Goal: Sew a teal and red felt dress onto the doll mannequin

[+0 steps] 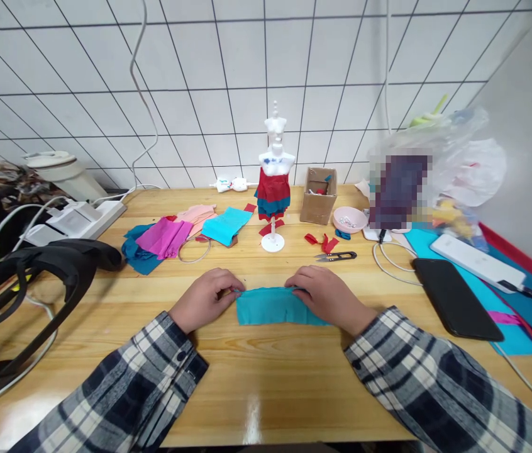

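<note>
A strip of turquoise fabric (266, 308) lies on the wooden table in front of me, its long side running left to right. My left hand (209, 296) pinches its upper left corner between thumb and fingers. Farther right along the same upper edge, my right hand (327, 292) pinches the cloth too, covering part of its right end. Beyond my hands stands a small white mannequin (277, 165) on a round base, dressed in a layered red and blue skirt (274, 195). Thread snips (336, 257) lie just past my right hand.
Coloured fabric pieces (165, 238) and a thin ring (195, 251) lie back left. A cardboard box (317, 200), a pink bowl (349, 219) and red scraps (325, 242) sit back right. A black phone (457, 299) is at right, a black headset (53, 296) and power strip (77, 220) at left.
</note>
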### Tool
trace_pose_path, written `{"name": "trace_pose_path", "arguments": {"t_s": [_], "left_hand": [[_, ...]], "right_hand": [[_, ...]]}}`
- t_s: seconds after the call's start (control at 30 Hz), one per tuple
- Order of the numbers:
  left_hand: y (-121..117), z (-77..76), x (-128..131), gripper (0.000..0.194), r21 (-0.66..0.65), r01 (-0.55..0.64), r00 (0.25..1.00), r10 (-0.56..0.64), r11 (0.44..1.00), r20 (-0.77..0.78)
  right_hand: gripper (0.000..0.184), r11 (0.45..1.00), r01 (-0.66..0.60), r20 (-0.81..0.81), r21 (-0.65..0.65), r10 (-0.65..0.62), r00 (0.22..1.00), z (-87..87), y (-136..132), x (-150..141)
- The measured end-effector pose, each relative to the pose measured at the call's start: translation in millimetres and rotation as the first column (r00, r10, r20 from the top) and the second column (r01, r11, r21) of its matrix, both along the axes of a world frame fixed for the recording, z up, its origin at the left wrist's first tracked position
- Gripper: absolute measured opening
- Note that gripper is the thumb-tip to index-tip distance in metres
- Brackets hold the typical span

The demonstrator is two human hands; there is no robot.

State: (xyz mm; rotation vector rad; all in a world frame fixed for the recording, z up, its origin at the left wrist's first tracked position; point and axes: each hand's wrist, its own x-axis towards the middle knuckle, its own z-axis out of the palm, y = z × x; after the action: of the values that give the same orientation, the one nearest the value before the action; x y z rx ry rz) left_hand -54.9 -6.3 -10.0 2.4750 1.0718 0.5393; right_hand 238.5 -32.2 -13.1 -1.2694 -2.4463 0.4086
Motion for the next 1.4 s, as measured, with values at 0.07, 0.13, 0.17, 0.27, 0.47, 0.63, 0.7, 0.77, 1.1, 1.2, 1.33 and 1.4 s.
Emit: {"name": "trace_pose_path", "arguments": {"t_s": [0.07,0.13,0.17,0.27,0.47,0.63,0.7,0.77,1.1,1.2,1.33,1.4], "left_hand": [[0,-0.1,0,0.017,0.042,0.047,0.999,-0.048,0.998,0.004],[1,-0.1,0,0.019,0.064,0.069,0.998,-0.069,0.996,0.0],[1,-0.1,0,0.02,0.069,0.073,0.997,-0.073,0.995,-0.003],[0,-0.1,1,0.021,0.069,0.074,0.997,-0.073,0.995,-0.014],[-3,0.0,2,0.031,0.094,0.11,0.993,-0.105,0.99,-0.062],[-4,1.4,2,0.034,0.144,0.138,0.986,-0.122,0.98,-0.114],[-4,2.0,2,0.034,0.16,0.14,0.983,-0.118,0.977,-0.139],[-5,2.5,2,0.034,0.169,0.14,0.98,-0.112,0.976,-0.167],[-13,15.4,8,0.035,0.215,0.133,0.956,-0.068,0.968,-0.285],[-22,19.6,16,0.047,0.256,0.124,0.963,-0.054,0.959,-0.263],[-37,14.3,34,0.061,0.246,0.192,0.937,-0.102,0.95,-0.335],[-42,8.4,41,0.066,0.213,0.211,0.914,-0.115,0.954,-0.39]], "right_hand": [[0.019,1.0,-0.006,0.015,0.009,0.006,1.0,0.1,-1,-1],[0.024,1.0,-0.02,0.042,0.02,0.02,0.999,0.1,-1,-1],[0.027,0.999,-0.033,0.064,0.026,0.031,0.997,0.1,-1,-1],[0.037,0.995,-0.081,0.151,0.053,0.072,0.986,-0.2,-1,-1],[0.047,0.969,-0.195,0.304,0.15,0.143,0.942,-1.0,-2,-1],[0.047,0.955,-0.24,0.355,0.175,0.166,0.92,2.1,-2,-1],[0.047,0.951,-0.25,0.371,0.18,0.17,0.913,3.8,-2,-2],[0.044,0.949,-0.257,0.384,0.183,0.172,0.907,5.2,-2,-2],[0.038,0.948,-0.265,0.41,0.177,0.174,0.896,7.8,-2,-4],[0.038,0.947,-0.267,0.417,0.18,0.172,0.892,9.0,-3,-5],[0.034,0.947,-0.261,0.415,0.188,0.164,0.895,10.0,-4,-6],[0.036,0.947,-0.258,0.413,0.189,0.162,0.896,10.2,-4,-6]]}}
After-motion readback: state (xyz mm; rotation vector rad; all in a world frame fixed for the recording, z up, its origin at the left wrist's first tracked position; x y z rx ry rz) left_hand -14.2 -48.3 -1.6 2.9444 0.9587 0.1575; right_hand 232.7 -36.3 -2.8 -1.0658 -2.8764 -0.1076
